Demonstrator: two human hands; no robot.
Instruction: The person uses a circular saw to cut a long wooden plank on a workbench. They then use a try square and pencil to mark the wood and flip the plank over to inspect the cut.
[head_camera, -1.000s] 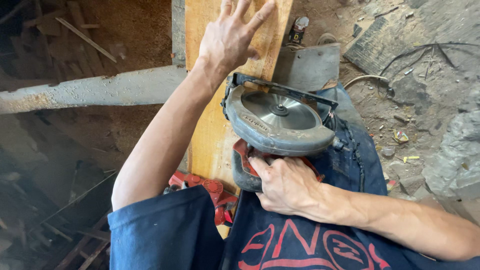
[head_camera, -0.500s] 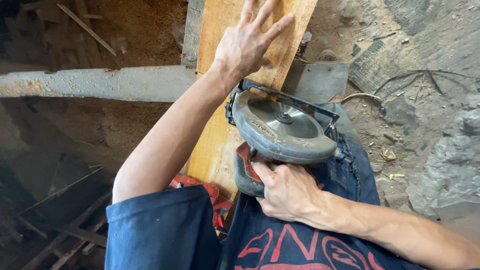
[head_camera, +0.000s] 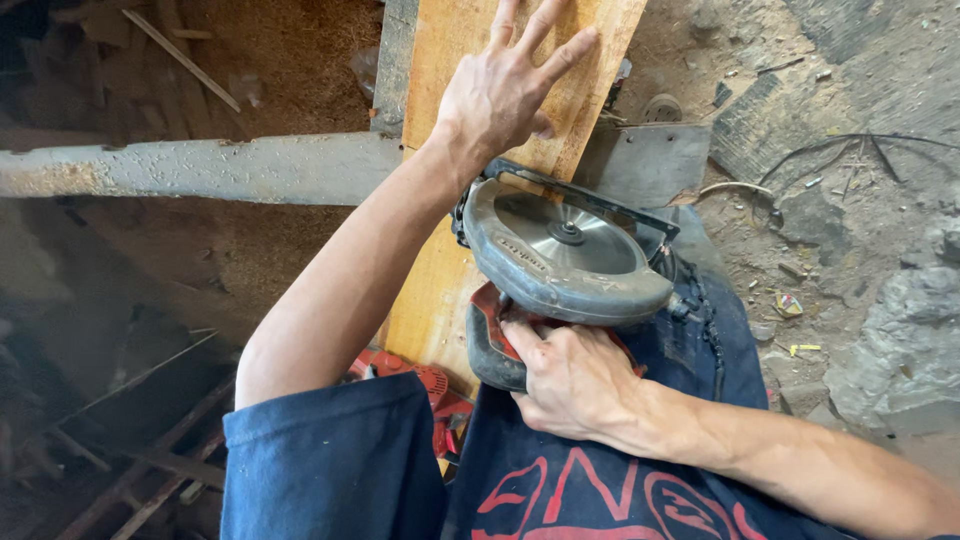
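Daylight falls hard on the right side, where the ground (head_camera: 860, 90) is bare packed dirt strewn with stones, scraps and a thin black cable (head_camera: 850, 145). A pale, weathered beam (head_camera: 200, 168) crosses the left — below it, sawdust (head_camera: 290, 60) and loose wooden slats (head_camera: 150, 460) lie in deep shadow.

From my remote view, my left hand (head_camera: 505, 95) loses its fingertips past the top edge, where the wooden plank (head_camera: 440, 270) also runs out of sight. The circular saw (head_camera: 560, 255) hides where its blade meets the wood. My right hand (head_camera: 575, 385) covers most of the saw's handle, so my grip underneath is unseen. A red tool (head_camera: 425, 385) shows only partly behind my sleeve (head_camera: 330, 465).
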